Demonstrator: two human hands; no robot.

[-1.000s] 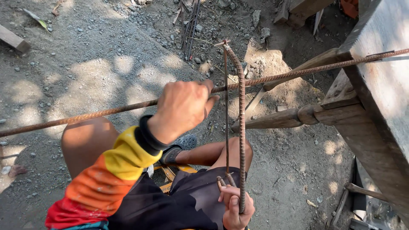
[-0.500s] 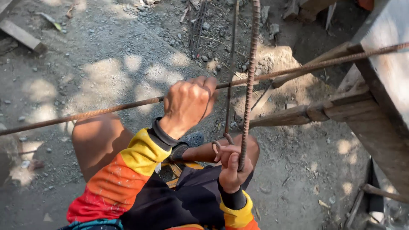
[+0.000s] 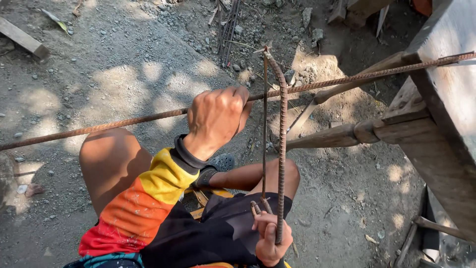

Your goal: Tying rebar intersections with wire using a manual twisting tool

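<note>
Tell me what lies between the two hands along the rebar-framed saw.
In the head view, the left hand grips the long rebar; the right hand holds the saw frame. Between them run only the frame, its thin blade, and the bare knee behind.

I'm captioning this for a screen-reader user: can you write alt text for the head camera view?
Seen from above, a seated person's left hand grips a long rusty rebar lying across a wooden bench, while the right hand holds a homemade saw frame of bent rebar upright against it, over gravelly ground.
</note>
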